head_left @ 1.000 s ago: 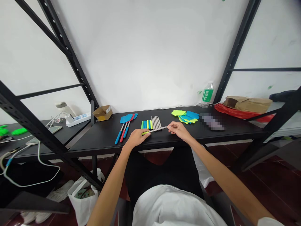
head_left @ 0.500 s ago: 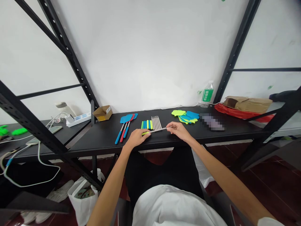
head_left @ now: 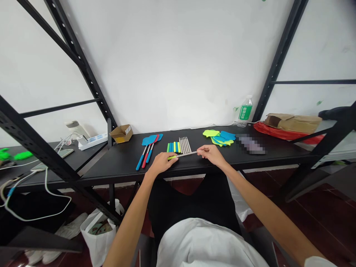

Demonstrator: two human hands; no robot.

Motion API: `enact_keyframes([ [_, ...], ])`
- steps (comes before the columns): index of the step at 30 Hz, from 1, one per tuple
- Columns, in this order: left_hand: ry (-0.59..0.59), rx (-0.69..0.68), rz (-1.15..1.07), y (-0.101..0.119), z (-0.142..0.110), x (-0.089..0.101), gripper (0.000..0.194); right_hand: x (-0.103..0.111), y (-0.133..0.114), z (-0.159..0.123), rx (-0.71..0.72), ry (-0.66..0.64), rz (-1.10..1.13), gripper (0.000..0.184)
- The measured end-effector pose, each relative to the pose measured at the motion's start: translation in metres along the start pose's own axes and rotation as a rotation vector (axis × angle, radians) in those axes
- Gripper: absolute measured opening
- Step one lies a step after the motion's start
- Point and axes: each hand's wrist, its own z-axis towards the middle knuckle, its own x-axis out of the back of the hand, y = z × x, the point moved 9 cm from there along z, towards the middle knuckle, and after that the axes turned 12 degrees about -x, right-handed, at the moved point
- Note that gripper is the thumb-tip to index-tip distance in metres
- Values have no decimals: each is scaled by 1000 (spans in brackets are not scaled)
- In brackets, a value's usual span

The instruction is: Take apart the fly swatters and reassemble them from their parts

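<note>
My left hand (head_left: 161, 162) is closed round the green grip of a thin metal rod (head_left: 185, 154) that lies across the front of the black table (head_left: 122, 163). My right hand (head_left: 210, 154) pinches the rod's other, bare metal end. Just behind the rod lies a row of several more rods with green and blue grips (head_left: 179, 146). Left of that row rest finished swatters with blue and red handles (head_left: 148, 149). To the right is a heap of yellow-green and blue flat heads (head_left: 219, 137).
A small open cardboard box (head_left: 121, 133) stands at the table's back left, a water bottle (head_left: 245, 111) at the back right. A brown package on red plastic (head_left: 292, 124) lies far right. A power strip with cables (head_left: 90, 140) occupies the left shelf. Black rack posts flank both sides.
My right hand has slid a little to the left along the rod. My left hand and the other things have stayed put.
</note>
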Motion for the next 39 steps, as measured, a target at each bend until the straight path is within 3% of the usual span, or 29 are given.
enact_keyframes([
  [12, -3, -24, 5, 1, 1, -1, 40, -2, -3, -3, 6, 2, -67, 34],
  [17, -1, -9, 9, 1, 0, 1, 41, -10, -7, -4, 46, -78, -2, 27],
  [22, -2, -13, 7, 2, 0, 1, 40, -10, -7, -4, 55, -66, 23, 22],
  [39, -1, -15, 13, 1, 0, 0, 42, -9, -15, -11, 52, -17, -197, 34],
])
